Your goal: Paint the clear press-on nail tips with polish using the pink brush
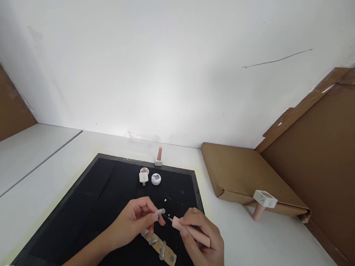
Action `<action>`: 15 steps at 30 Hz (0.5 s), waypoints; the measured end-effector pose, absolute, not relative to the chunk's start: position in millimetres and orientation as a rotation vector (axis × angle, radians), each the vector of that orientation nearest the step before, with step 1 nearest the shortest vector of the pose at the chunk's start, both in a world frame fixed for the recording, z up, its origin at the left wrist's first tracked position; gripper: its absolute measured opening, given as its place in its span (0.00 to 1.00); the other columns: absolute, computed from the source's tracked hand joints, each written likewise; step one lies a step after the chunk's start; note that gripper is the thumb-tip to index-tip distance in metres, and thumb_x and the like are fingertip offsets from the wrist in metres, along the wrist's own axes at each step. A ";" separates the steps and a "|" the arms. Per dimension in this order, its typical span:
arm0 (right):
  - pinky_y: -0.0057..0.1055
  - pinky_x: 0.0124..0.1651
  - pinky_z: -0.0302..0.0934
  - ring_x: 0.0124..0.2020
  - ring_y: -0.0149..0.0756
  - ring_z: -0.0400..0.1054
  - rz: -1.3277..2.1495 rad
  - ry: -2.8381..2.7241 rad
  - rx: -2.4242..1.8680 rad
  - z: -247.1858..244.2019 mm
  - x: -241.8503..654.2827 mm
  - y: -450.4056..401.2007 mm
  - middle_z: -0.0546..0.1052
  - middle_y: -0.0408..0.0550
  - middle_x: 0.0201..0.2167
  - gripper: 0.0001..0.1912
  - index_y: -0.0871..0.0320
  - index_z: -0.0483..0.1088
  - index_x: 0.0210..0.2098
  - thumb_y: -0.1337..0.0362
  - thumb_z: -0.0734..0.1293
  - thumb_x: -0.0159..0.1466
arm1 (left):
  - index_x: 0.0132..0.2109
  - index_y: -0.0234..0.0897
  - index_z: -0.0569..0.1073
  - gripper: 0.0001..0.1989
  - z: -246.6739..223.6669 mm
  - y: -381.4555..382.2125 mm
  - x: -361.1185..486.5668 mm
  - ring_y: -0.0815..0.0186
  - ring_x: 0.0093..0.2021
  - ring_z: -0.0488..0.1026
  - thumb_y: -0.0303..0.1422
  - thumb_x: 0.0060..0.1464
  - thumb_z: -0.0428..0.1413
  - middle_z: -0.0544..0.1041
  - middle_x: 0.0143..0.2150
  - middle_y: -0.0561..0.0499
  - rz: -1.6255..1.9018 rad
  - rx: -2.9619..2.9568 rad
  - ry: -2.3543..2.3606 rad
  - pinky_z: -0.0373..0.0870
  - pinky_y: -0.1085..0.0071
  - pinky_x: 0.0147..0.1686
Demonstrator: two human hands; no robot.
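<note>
Pinched between the thumb and fingers of my left hand is a pale, see-through false nail. My right hand grips a nail polish brush by its long peach handle. The dark bristle end points left and is close to the nail; whether it touches I cannot tell. Below my left hand lies a tan strip bearing several clear nail pieces, partly covered by the fingers. Further back on the black mat, a square white polish bottle lies with its neck toward me.
A round white jar and a jar with a reddish top are on the black mat. A peach-capped bottle stands at its back edge. To the right are a cardboard box and another peach-capped bottle.
</note>
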State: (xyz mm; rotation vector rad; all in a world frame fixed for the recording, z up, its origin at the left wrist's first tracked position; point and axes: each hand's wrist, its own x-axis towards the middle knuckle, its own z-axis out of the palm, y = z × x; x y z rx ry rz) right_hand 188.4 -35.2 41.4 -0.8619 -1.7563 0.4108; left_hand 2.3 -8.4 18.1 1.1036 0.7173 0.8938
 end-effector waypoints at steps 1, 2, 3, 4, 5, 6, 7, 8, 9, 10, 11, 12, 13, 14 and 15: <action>0.27 0.22 0.56 0.21 0.31 0.62 0.414 -1.754 -0.858 41.5 188.4 -35.1 0.67 0.41 0.21 0.07 0.55 0.67 0.33 0.73 0.62 0.61 | 0.31 0.31 0.71 0.17 18.1 -8.3 2.3 0.75 0.21 0.68 0.43 0.50 0.61 0.79 0.31 0.47 0.892 1.105 0.717 0.64 0.76 0.23; 0.27 0.22 0.56 0.21 0.31 0.62 0.417 -1.754 -0.857 41.7 188.1 -35.0 0.68 0.42 0.21 0.07 0.55 0.68 0.34 0.72 0.62 0.61 | 0.31 0.31 0.71 0.17 17.9 -8.2 2.2 0.74 0.21 0.68 0.43 0.50 0.61 0.79 0.31 0.47 0.892 1.107 0.716 0.64 0.76 0.23; 0.27 0.22 0.57 0.22 0.31 0.63 0.422 -1.756 -0.859 41.9 187.8 -34.7 0.70 0.42 0.22 0.07 0.55 0.68 0.35 0.72 0.62 0.61 | 0.31 0.32 0.71 0.17 17.6 -8.3 2.3 0.74 0.21 0.68 0.43 0.50 0.61 0.79 0.31 0.47 0.891 1.110 0.716 0.65 0.76 0.23; 0.27 0.23 0.58 0.22 0.31 0.63 0.427 -1.760 -0.863 42.2 187.4 -34.4 0.70 0.43 0.23 0.07 0.55 0.69 0.35 0.73 0.63 0.61 | 0.31 0.32 0.71 0.17 17.3 -8.4 2.3 0.74 0.21 0.68 0.43 0.50 0.61 0.79 0.31 0.47 0.891 1.113 0.715 0.65 0.76 0.24; 0.27 0.23 0.58 0.22 0.31 0.64 0.431 -1.764 -0.869 42.5 187.1 -34.1 0.71 0.43 0.23 0.07 0.55 0.69 0.35 0.73 0.63 0.61 | 0.31 0.32 0.71 0.16 17.0 -8.5 2.4 0.74 0.22 0.68 0.43 0.50 0.61 0.79 0.31 0.47 0.890 1.115 0.715 0.65 0.76 0.24; 0.27 0.23 0.58 0.22 0.31 0.63 0.435 -1.767 -0.875 42.7 186.8 -33.9 0.71 0.43 0.23 0.07 0.55 0.69 0.34 0.73 0.63 0.60 | 0.31 0.32 0.71 0.16 16.6 -8.7 2.5 0.74 0.22 0.68 0.43 0.50 0.61 0.79 0.31 0.47 0.889 1.117 0.715 0.65 0.76 0.24; 0.26 0.23 0.58 0.21 0.31 0.63 0.435 -1.769 -0.880 43.0 186.7 -33.7 0.71 0.43 0.22 0.07 0.55 0.69 0.33 0.73 0.63 0.60 | 0.31 0.32 0.71 0.16 16.3 -9.0 2.6 0.74 0.22 0.68 0.43 0.50 0.61 0.79 0.31 0.47 0.887 1.119 0.715 0.65 0.76 0.24; 0.26 0.23 0.58 0.21 0.30 0.63 0.436 -1.770 -0.884 43.3 186.6 -33.6 0.71 0.42 0.22 0.07 0.56 0.69 0.32 0.73 0.63 0.60 | 0.31 0.32 0.71 0.16 16.1 -9.2 2.8 0.74 0.22 0.68 0.43 0.50 0.61 0.79 0.31 0.47 0.886 1.119 0.716 0.65 0.76 0.24; 0.26 0.22 0.57 0.20 0.30 0.63 0.436 -1.772 -0.886 43.5 186.6 -33.5 0.70 0.42 0.21 0.07 0.56 0.68 0.31 0.73 0.63 0.60 | 0.31 0.32 0.71 0.16 15.9 -9.4 2.9 0.74 0.22 0.68 0.43 0.50 0.61 0.79 0.31 0.47 0.886 1.117 0.717 0.65 0.76 0.24; 0.26 0.22 0.56 0.20 0.30 0.62 0.436 -1.776 -0.888 43.9 186.7 -33.5 0.70 0.42 0.21 0.07 0.56 0.68 0.30 0.73 0.63 0.60 | 0.31 0.32 0.71 0.16 15.8 -9.5 3.0 0.74 0.22 0.68 0.43 0.50 0.61 0.79 0.31 0.47 0.886 1.115 0.720 0.65 0.76 0.24; 0.26 0.21 0.56 0.20 0.30 0.62 0.437 -1.780 -0.889 44.2 186.7 -33.5 0.69 0.41 0.20 0.07 0.56 0.68 0.30 0.73 0.63 0.60 | 0.31 0.32 0.71 0.16 15.7 -9.4 3.2 0.74 0.21 0.68 0.43 0.50 0.61 0.80 0.31 0.47 0.888 1.112 0.722 0.65 0.76 0.24; 0.26 0.21 0.55 0.19 0.30 0.62 0.438 -1.784 -0.889 44.4 186.7 -33.5 0.68 0.41 0.20 0.07 0.56 0.68 0.29 0.74 0.62 0.60 | 0.31 0.32 0.71 0.16 15.6 -9.3 3.3 0.74 0.21 0.68 0.43 0.50 0.61 0.80 0.31 0.47 0.890 1.109 0.724 0.64 0.76 0.23; 0.26 0.21 0.55 0.19 0.29 0.61 0.440 -1.789 -0.887 44.6 186.7 -33.6 0.68 0.41 0.20 0.08 0.56 0.68 0.29 0.74 0.62 0.60 | 0.31 0.32 0.71 0.16 15.5 -9.1 3.3 0.74 0.21 0.68 0.43 0.50 0.61 0.80 0.31 0.47 0.892 1.106 0.725 0.64 0.76 0.23; 0.26 0.21 0.55 0.19 0.29 0.61 0.441 -1.793 -0.884 44.6 186.7 -33.7 0.67 0.41 0.20 0.08 0.56 0.68 0.29 0.74 0.62 0.60 | 0.31 0.32 0.71 0.16 15.5 -8.8 3.4 0.74 0.21 0.68 0.43 0.50 0.61 0.80 0.31 0.47 0.893 1.104 0.725 0.64 0.76 0.23; 0.26 0.21 0.55 0.19 0.29 0.61 0.440 -1.794 -0.878 44.5 186.8 -33.9 0.67 0.40 0.19 0.08 0.56 0.68 0.29 0.74 0.62 0.59 | 0.31 0.32 0.71 0.16 15.5 -8.5 3.3 0.74 0.21 0.68 0.43 0.50 0.62 0.80 0.30 0.47 0.894 1.103 0.725 0.65 0.76 0.23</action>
